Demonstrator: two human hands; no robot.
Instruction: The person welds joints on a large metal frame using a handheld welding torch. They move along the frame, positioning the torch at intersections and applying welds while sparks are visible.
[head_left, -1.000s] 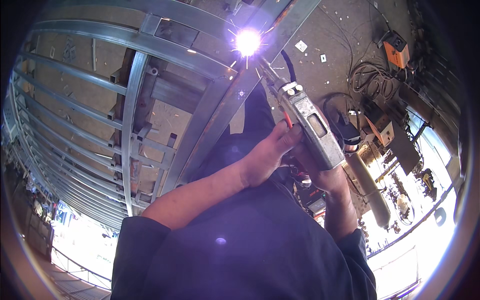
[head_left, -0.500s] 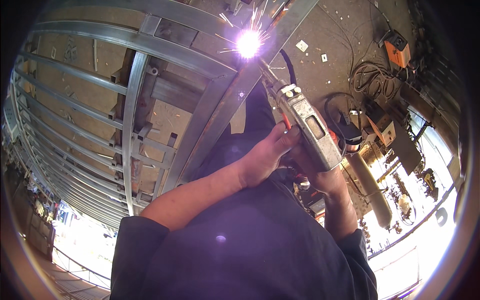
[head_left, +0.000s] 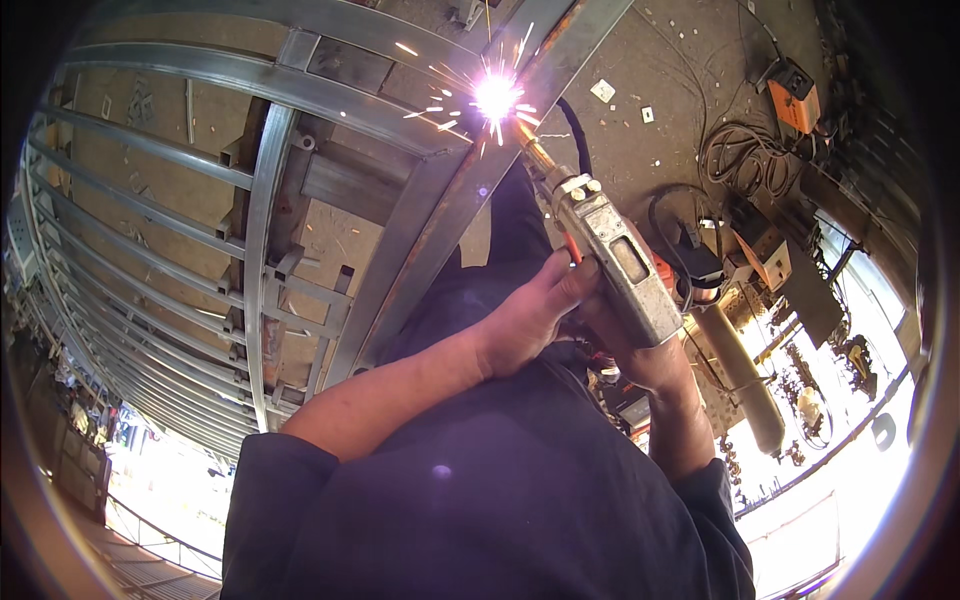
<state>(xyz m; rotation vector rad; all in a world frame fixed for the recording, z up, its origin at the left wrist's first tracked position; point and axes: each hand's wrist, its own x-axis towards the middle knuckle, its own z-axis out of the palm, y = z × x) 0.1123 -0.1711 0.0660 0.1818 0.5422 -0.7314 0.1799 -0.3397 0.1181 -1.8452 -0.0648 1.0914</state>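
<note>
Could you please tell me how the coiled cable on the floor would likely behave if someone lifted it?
The coiled cable would probably sag and flop, since it lies in loose, curved loops. Its turns overlap, so they may snag on one another. With several turns bunched together, it could feel fairly heavy.

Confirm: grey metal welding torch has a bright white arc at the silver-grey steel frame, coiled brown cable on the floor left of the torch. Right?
One slip: the coiled brown cable lies on the floor to the right of the grey metal welding torch, as the head view shows. The bright white arc at the silver-grey steel frame is correct.
</note>
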